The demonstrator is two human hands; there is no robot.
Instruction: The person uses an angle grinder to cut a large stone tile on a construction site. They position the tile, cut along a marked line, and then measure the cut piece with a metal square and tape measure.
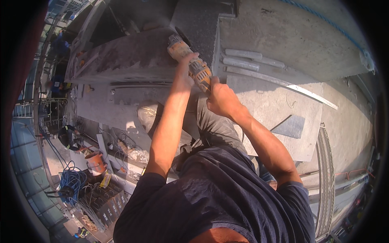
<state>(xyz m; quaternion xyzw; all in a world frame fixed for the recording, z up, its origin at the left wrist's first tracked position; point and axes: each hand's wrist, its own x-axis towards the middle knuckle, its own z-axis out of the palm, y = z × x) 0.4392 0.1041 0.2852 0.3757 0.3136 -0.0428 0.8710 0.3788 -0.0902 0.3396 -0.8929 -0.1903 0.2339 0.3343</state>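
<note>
An orange and grey angle grinder [199, 73], coated in dust, is held out in front of me in both hands. My left hand [186, 67] is wrapped round its body just behind the head, with part of the fingers hidden by the tool. At the rear end my right hand [225, 99] is closed on the grip. The dark disc [182, 36] stands at the far end, over or against a dark speckled slab [198, 26]; whether it touches cannot be made out. Pale dust hangs beyond the disc. A dusty stone-like block [125, 54] lies left of the tool.
White wrapped rolls [242, 62] and a long pale strip [283, 86] lie on the right. A cut grey piece [289, 126] rests on a board. Tangled blue cable [72, 184], an orange bucket [96, 163] and another person [67, 137] are at lower left. A blue rope [324, 18] crosses the upper right.
</note>
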